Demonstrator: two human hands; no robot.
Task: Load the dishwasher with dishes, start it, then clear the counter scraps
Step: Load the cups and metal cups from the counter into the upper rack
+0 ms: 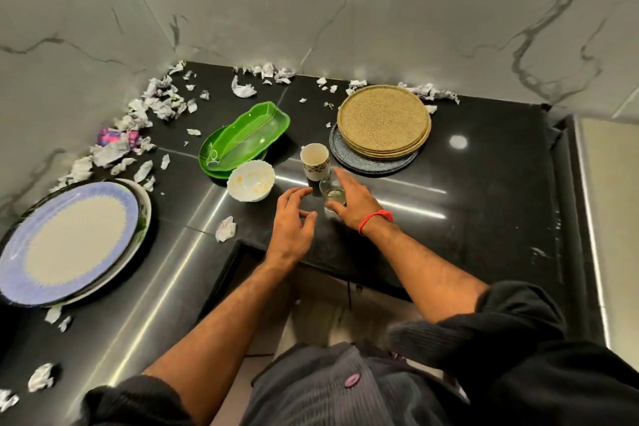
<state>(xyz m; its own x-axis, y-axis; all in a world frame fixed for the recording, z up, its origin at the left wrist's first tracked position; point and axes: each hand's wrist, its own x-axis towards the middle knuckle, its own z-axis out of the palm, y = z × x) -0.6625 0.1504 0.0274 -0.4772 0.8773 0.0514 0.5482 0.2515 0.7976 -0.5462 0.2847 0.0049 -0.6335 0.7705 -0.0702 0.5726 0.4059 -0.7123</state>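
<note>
Clear small drinking glass [332, 195] stands upright at frame centre; right hand [349, 202] seemingly wraps it, fingers partly hidden. Left hand [294, 218], loose and empty, hovers just left.

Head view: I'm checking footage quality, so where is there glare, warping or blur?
Head view: glare streaks and a round light spot lie on the black counter; wide-angle warping bends the counter edges and stretches the blue-rimmed plate; the clear glass by the right hand is faint; the left hand looks sharp.
</note>
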